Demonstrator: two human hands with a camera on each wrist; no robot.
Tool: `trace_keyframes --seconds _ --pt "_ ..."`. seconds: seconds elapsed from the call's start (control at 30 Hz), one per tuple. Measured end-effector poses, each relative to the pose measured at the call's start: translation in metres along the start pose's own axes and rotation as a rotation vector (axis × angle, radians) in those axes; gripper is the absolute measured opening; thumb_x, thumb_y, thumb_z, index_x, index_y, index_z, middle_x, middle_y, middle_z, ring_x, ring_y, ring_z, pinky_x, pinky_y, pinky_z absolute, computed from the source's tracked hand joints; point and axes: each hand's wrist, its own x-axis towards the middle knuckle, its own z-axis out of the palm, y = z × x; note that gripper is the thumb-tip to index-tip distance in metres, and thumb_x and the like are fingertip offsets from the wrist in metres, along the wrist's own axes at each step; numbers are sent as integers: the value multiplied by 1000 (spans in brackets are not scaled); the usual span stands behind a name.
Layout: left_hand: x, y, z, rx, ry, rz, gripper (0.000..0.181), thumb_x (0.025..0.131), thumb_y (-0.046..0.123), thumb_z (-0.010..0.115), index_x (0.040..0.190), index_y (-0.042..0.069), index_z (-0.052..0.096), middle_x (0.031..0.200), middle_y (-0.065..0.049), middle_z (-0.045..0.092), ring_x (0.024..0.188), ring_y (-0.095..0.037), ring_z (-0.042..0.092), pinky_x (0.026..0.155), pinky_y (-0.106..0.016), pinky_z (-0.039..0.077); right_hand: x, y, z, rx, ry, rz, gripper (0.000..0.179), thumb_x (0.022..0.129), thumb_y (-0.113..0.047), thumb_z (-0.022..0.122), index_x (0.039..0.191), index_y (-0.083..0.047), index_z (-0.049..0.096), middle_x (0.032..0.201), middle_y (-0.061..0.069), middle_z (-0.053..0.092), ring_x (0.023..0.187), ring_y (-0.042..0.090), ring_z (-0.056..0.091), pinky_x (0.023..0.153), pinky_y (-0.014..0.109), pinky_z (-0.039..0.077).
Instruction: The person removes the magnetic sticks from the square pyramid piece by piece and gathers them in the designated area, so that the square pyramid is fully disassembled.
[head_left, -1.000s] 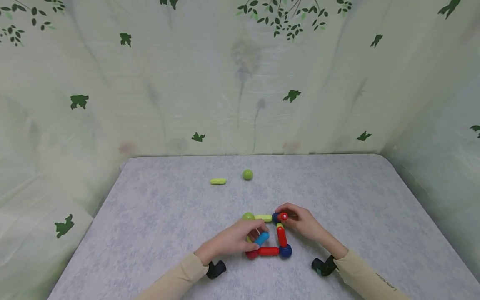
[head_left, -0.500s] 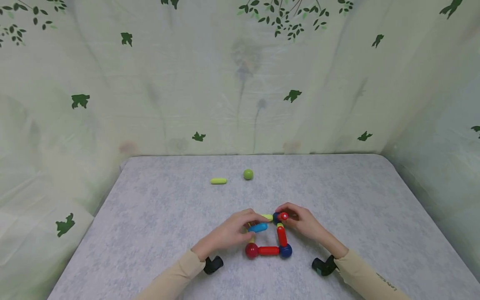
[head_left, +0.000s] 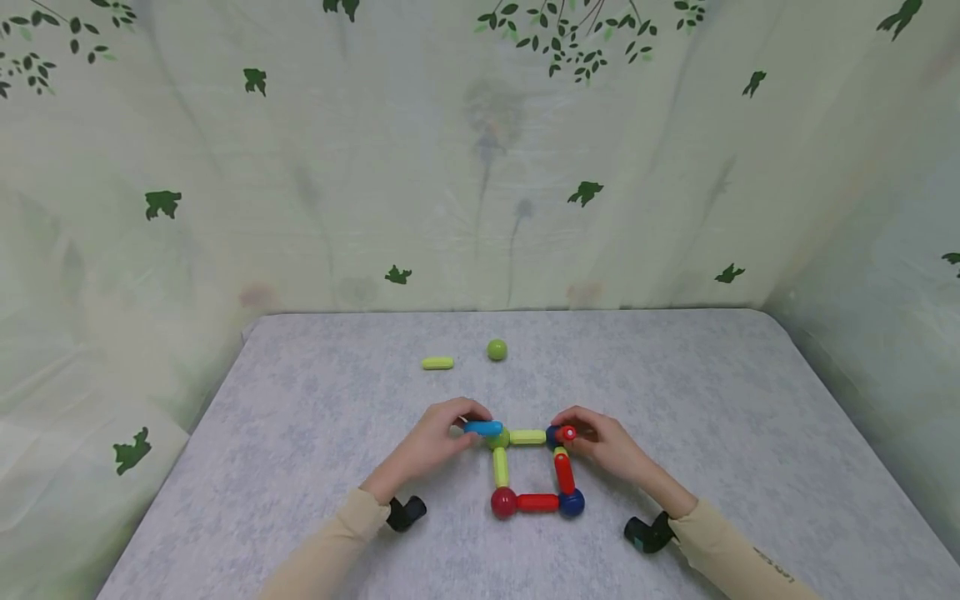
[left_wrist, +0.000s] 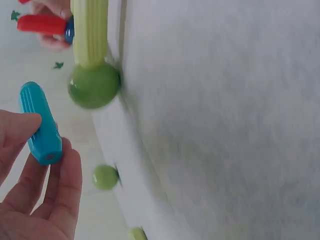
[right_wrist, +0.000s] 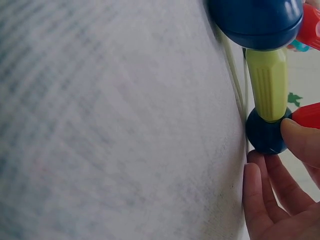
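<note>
In the head view, my left hand (head_left: 435, 437) pinches a blue rod (head_left: 483, 428) between thumb and fingers, beside the light-green ball (head_left: 498, 440) at the square's far left corner. The left wrist view shows a gap between the blue rod (left_wrist: 42, 125) and that green ball (left_wrist: 94, 86). My right hand (head_left: 603, 446) grips the dark blue ball (right_wrist: 265, 132) at the far right corner, its thumb near a red rod (head_left: 567, 433) rising from it. A second upright red rod (head_left: 563, 473) stands on the near dark blue ball (head_left: 572, 502), partly covering a yellow-green rod.
A red ball (head_left: 504, 502) marks the near left corner, joined by a flat red rod (head_left: 537, 502). Yellow-green rods form the left side (head_left: 500, 468) and far side (head_left: 527, 437). Farther back lie a loose yellow-green rod (head_left: 437, 363) and a green ball (head_left: 497, 350).
My left hand has carried the blue rod from over the square's left side, away and leftward, to the far left corner, turning it more level. The right hand has stayed in place.
</note>
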Motion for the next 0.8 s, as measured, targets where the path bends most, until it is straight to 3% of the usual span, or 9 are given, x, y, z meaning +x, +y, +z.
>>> trace_keyframes --seconds 0.3,0.53,0.8 --pt "2 -24 -26 90 153 -113 23 85 -6 64 105 5 68 103 -4 68 92 -18 61 80 -33 52 -1 -1 0 8 1 2 26 92 0 59 114 -11 62 108 3 64 101 23 60 85 36 51" --pt "8 -42 -40 140 187 -101 23 83 -9 66 104 1 68 102 -11 67 89 -25 62 77 -36 52 -1 1 0 -3 2 -15 25 92 -2 60 115 -11 62 108 3 64 100 22 61 84 32 50" --pt "19 -59 -51 184 218 -187 21 84 -10 63 102 0 68 103 -14 65 91 -27 60 80 -39 51 -1 0 1 3 4 -17 25 92 -1 60 114 -11 62 108 2 64 100 22 61 85 34 51"
